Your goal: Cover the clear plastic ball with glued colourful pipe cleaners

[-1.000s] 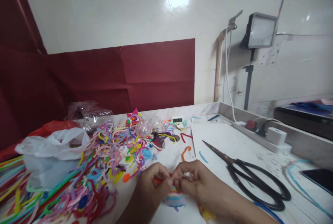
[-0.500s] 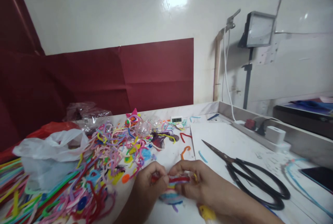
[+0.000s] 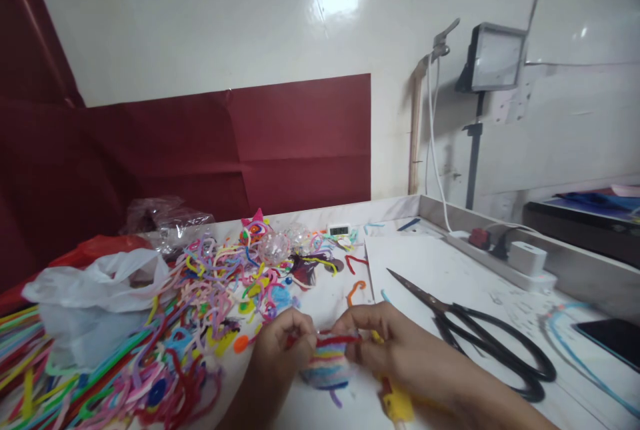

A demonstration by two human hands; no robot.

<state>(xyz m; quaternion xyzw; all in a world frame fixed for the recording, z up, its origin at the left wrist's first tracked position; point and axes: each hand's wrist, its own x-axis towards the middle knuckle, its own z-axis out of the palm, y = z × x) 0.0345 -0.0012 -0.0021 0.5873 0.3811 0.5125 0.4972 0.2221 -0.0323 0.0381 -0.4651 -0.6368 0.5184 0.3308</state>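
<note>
A rainbow-striped piece of pipe cleaners (image 3: 327,367) hangs between my two hands at the bottom centre, its red strip on top and a purple end sticking out below. My left hand (image 3: 287,350) pinches the left end of the red strip. On the other side, the thumb and fingers of my right hand (image 3: 383,343) are closed on the right part of the piece. A yellow object (image 3: 397,405), partly hidden, lies under my right wrist. Black-handled scissors (image 3: 480,330) rest on a white sheet (image 3: 415,260) to the right, partly behind my right forearm.
Tangled pipe cleaners (image 3: 220,283) and a white plastic bag (image 3: 93,303) cover the left side. At the back stands a small digital display (image 3: 339,231). To the right are a power strip (image 3: 530,278) with a white plug and a phone (image 3: 610,343).
More of the striped piece shows between my hands, and it has shifted slightly left. My right hand has moved a little, now covering part of the blue strip on the sheet.
</note>
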